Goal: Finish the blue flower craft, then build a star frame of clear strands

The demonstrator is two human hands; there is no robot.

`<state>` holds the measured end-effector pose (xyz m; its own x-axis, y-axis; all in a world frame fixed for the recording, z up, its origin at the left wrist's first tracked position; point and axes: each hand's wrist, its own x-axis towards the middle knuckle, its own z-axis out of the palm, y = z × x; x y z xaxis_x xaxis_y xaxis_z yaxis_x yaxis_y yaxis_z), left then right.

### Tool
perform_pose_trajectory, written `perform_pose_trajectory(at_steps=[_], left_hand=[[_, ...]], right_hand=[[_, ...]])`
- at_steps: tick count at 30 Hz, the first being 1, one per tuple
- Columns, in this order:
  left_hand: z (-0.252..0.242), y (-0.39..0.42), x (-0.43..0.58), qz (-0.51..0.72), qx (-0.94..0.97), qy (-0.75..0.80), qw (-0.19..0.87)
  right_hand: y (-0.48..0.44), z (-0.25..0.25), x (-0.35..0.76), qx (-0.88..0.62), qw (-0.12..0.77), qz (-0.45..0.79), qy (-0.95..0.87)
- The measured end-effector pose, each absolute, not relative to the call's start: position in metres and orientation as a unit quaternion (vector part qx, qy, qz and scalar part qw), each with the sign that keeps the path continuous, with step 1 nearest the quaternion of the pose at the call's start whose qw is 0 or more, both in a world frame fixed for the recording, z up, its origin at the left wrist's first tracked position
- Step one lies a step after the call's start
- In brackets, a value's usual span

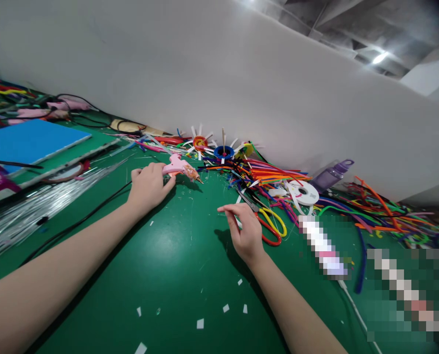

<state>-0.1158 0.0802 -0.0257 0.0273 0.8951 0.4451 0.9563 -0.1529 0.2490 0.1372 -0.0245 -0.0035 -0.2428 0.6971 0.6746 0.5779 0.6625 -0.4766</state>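
The left hand (148,186) rests on the green desk (175,275) near its far edge, fingers curled around the handle of the pink glue gun (180,168); the nozzle points right, beyond the fingertips. The right hand (243,231) pinches thumb and forefinger together; what they pinch, I cannot tell. The scissors (269,221) lie just beside it.

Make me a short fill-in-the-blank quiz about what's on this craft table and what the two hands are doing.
The left hand rests on a ____ glue gun.
The scissors beside the right hand have red and ____ handles.
The table is covered in ____.
Left of the glue gun lies a ____ sheet.

Missing words: pink; yellow; green; blue
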Motion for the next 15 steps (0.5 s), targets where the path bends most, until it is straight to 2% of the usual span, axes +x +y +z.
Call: perform_pose_trajectory(at_steps=[8,10,12,15], left_hand=[[-0.024,0.079,-0.114,-0.257,-0.718,-0.644,0.065],[-0.024,0.079,-0.114,-0.257,-0.718,-0.644,0.066],[-0.025,0.079,-0.114,-0.256,-0.718,-0.644,0.066],[-0.025,0.079,-0.113,-0.258,-0.716,-0.646,0.063]], right_hand=[[-0.024,0.035,0.145,-0.416,0.45,0.025,-0.79],[-0.023,0.043,0.148,-0.444,0.472,0.027,-0.761],[-0.019,0.044,0.152,-0.474,0.52,0.059,-0.709],[-0.008,0.032,0.153,-0.488,0.583,0.192,-0.621]])
